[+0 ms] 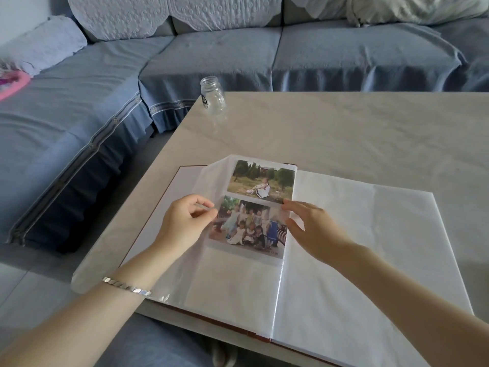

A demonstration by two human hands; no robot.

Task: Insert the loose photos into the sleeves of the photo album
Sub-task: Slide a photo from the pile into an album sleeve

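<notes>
An open photo album [357,234] with white pages lies on the table. Its left page carries two photos: an outdoor one [260,181] at the top and a group photo [251,225] below it. A clear plastic sleeve film [211,274] covers this page and lifts at its left side. My left hand [185,221] pinches the film's edge beside the group photo. My right hand [309,229] rests with straight fingers on the right edge of the group photo, near the album's spine.
A clear glass jar [211,96] stands at the table's far left corner. The pale marble table [344,128] stretches behind the album. A blue-grey sofa [105,102] wraps around the left and far sides. A pink object [13,86] lies on the sofa at far left.
</notes>
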